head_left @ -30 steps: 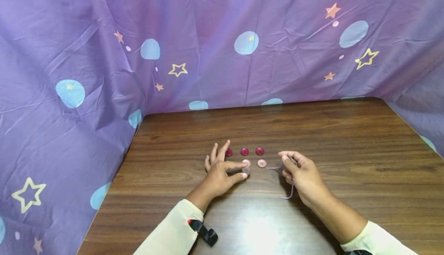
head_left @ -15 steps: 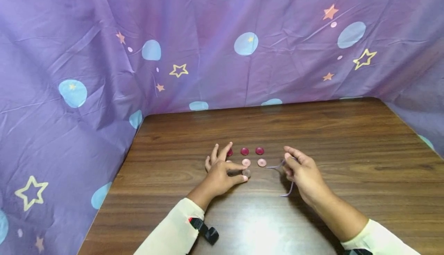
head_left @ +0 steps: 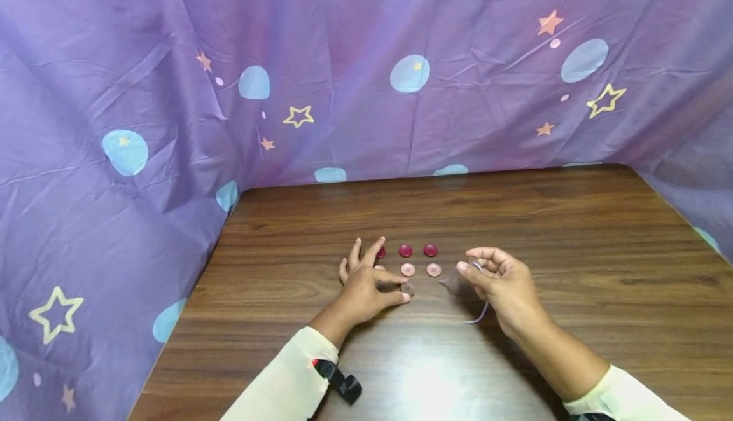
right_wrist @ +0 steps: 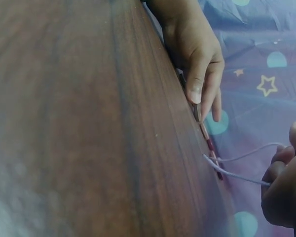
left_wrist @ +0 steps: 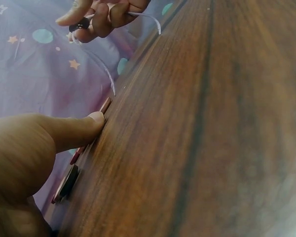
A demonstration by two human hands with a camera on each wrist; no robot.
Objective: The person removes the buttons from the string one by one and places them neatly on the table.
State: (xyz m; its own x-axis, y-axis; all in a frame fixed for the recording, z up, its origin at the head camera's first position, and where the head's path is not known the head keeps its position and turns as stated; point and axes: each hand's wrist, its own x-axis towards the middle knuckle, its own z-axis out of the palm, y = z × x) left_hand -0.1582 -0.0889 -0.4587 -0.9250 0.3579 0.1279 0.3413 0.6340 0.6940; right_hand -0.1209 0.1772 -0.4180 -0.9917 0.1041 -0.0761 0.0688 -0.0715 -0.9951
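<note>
My left hand (head_left: 362, 290) pinches a brown button (head_left: 407, 290) between thumb and index finger, down at the tabletop, its other fingers spread over the buttons to the left. Just beyond are pink buttons (head_left: 408, 269), with a row of dark red buttons (head_left: 405, 251) behind them. Fingers partly cover the leftmost ones. Off to the right, my right hand (head_left: 509, 289) holds a purple string (head_left: 485, 313) above the table, its ends hanging down. The left wrist view shows a small dark piece with holes (left_wrist: 81, 23) at those fingertips, against the string.
The wooden table (head_left: 572, 230) extends around both hands. A purple curtain (head_left: 343, 39) with stars and blobs hangs behind and to the sides. In the left wrist view, a dark button (left_wrist: 66, 183) lies beneath the left hand. A black strap (head_left: 338, 379) circles the left sleeve.
The left fingers have drawn the brown button slightly nearer, off the pink one, which now shows whole. The right thumb and fingertips have shifted around the string.
</note>
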